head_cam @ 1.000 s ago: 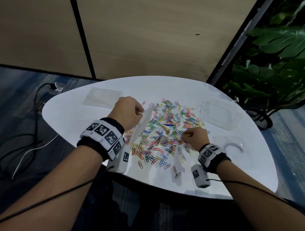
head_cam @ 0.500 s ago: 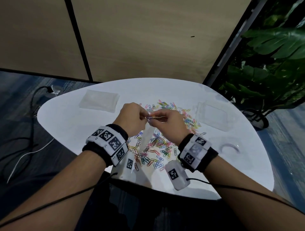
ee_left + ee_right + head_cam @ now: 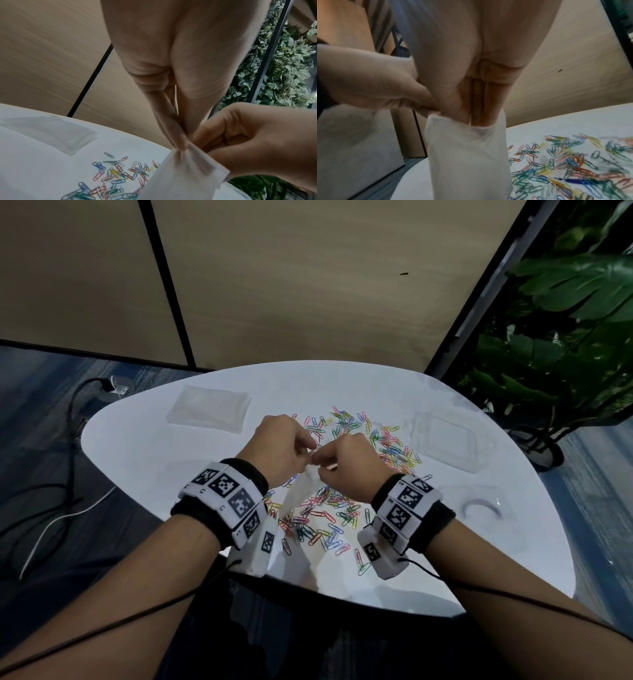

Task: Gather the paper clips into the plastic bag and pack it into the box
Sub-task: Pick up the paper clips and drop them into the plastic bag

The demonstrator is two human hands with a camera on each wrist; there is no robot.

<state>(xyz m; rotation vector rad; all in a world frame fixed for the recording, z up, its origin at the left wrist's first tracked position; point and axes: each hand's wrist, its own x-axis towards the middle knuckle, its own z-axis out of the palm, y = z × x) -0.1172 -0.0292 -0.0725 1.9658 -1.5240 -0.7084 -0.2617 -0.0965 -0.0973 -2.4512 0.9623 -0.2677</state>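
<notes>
Holding the plastic bag (image 3: 297, 494) up off the table (image 3: 144, 453), both hands work at its mouth. The left hand (image 3: 277, 448) pinches the rim on one side, thumb against fingertips (image 3: 178, 140). The right hand (image 3: 346, 465) has its fingers (image 3: 477, 108) pushed down inside the opening with the thumb outside, gripping the other wall — probably to spread the mouth wide so clips can go in. The bag hangs down from the pinch, its lower end near the table's near edge, and looks empty, though its milky film hides the inside.

Paper clips (image 3: 359, 460) lie loose in a coloured scatter on the table, under and to the right of the hands — none visibly bagged yet. The clear box (image 3: 445, 443) sits far right of the scatter, well apart from the bag, likely parked until the bag is full. A stack of spare bags (image 3: 209, 409) lies far left.

Writing: none readable on bag or box; the wristbands (image 3: 226, 491) carry only black-and-white square markers and tiny characters too small to make out.
</notes>
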